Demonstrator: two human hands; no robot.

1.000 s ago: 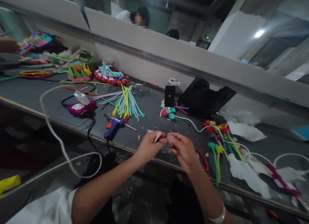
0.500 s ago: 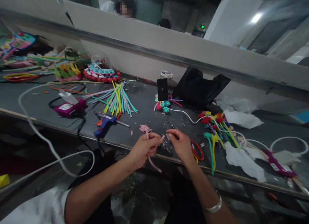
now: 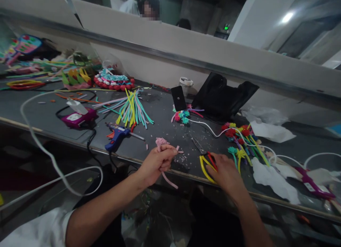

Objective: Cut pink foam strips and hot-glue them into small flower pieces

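My left hand (image 3: pixel 157 163) is closed around a pink pipe-cleaner flower (image 3: pixel 161 142); its fuzzy head sticks up above the fingers and its stem hangs down past the table edge. My right hand (image 3: pixel 225 172) rests on the table to the right, fingers on the yellow and red handles of a pair of scissors (image 3: pixel 204 156) whose blades point up and left. Small pink clippings lie on the dark tabletop (image 3: pixel 165 126) between the two hands.
A blue glue gun (image 3: pixel 117 138) lies left of my hands, with a bundle of coloured pipe cleaners (image 3: pixel 133 112) behind it. A black phone (image 3: pixel 178 98), black bag (image 3: pixel 221 98), finished flowers (image 3: pixel 239 140), white paper scraps (image 3: pixel 271 181) and white cables are about. A person sits beyond the partition.
My right hand left the pink flower and moved right and down onto the scissors. My left hand kept hold of the flower.
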